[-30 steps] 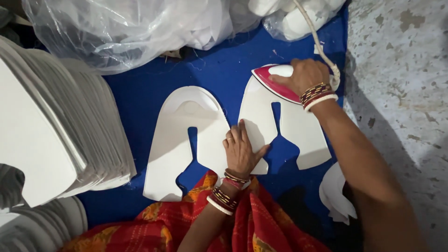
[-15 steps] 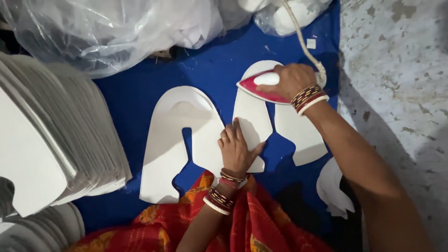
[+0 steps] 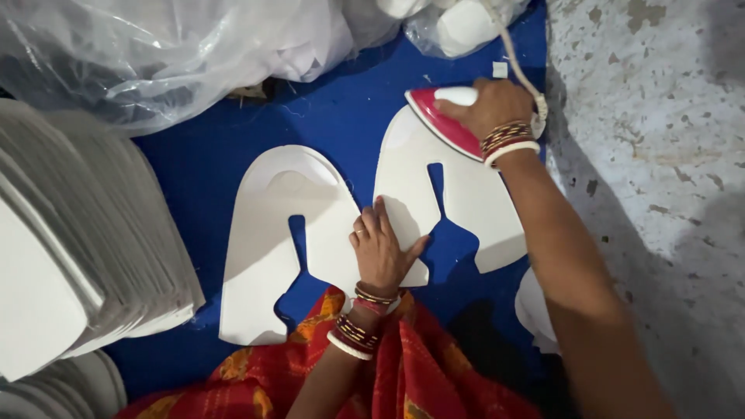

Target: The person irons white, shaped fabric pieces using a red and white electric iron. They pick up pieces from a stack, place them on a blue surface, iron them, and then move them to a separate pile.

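red iron [image 3: 444,122] gripped, right hand [image 3: 497,107] — left hand [image 3: 382,250] flat on white cutout [image 3: 450,194]

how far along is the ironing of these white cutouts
Done: cannot tell for sure; a big stack of white pieces sits at left. In hand: the right hand presses a red iron on the top of the right cutout, while the left hand pins its lower edge. Left: the rest of that piece, maybe the left cutout.
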